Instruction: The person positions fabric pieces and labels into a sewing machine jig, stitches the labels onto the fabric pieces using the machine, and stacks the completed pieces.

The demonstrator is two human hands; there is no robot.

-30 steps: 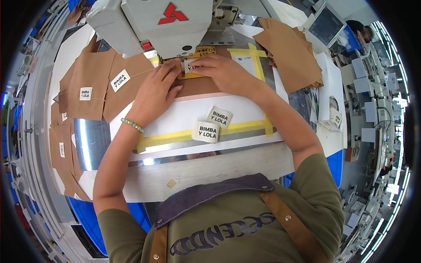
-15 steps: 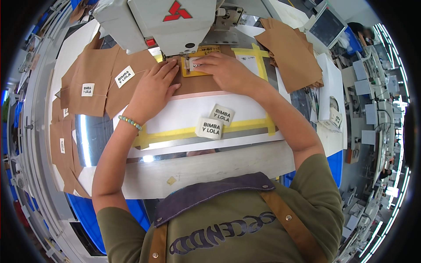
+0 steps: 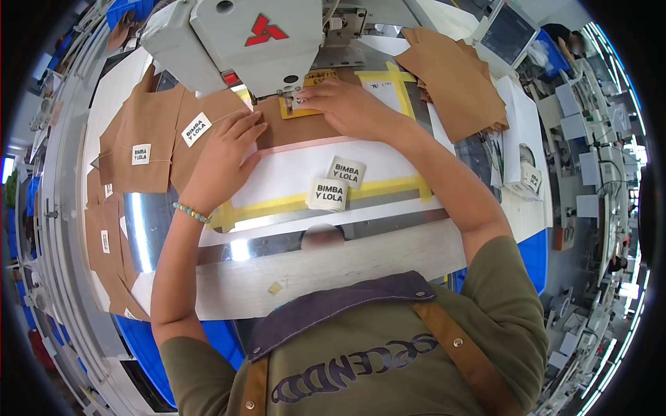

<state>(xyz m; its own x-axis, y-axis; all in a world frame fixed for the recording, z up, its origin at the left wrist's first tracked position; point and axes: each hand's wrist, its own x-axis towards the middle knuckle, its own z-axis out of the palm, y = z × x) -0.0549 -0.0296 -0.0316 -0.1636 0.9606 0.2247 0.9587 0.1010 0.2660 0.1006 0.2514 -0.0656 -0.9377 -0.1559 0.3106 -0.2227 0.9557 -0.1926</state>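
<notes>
Under the white sewing machine head (image 3: 243, 48), a brown flat piece (image 3: 284, 132) lies on the work surface with a yellow template (image 3: 291, 112) on it. My right hand (image 3: 357, 111) rests over that template near the presser foot, fingers extended onto it and hiding much of a small white label there. My left hand (image 3: 222, 156) lies at the brown material just left of the foot, fingers stretched out on it. Nearer me, two white labels with dark print (image 3: 327, 194) overlap on a white sheet (image 3: 277, 170) edged with yellow tape.
Brown pieces with white labels (image 3: 135, 125) spread along the left, linked by thread. A pile of brown pieces (image 3: 451, 83) lies at the right, beside a white box (image 3: 520, 139). A screen (image 3: 508, 35) stands behind. A co-worker (image 3: 558, 38) is at the far right. Blue bins (image 3: 527, 256) flank the table.
My left hand has slid left and toward me, away from the presser foot. My right hand stays at the yellow template. The view has shifted slightly.
</notes>
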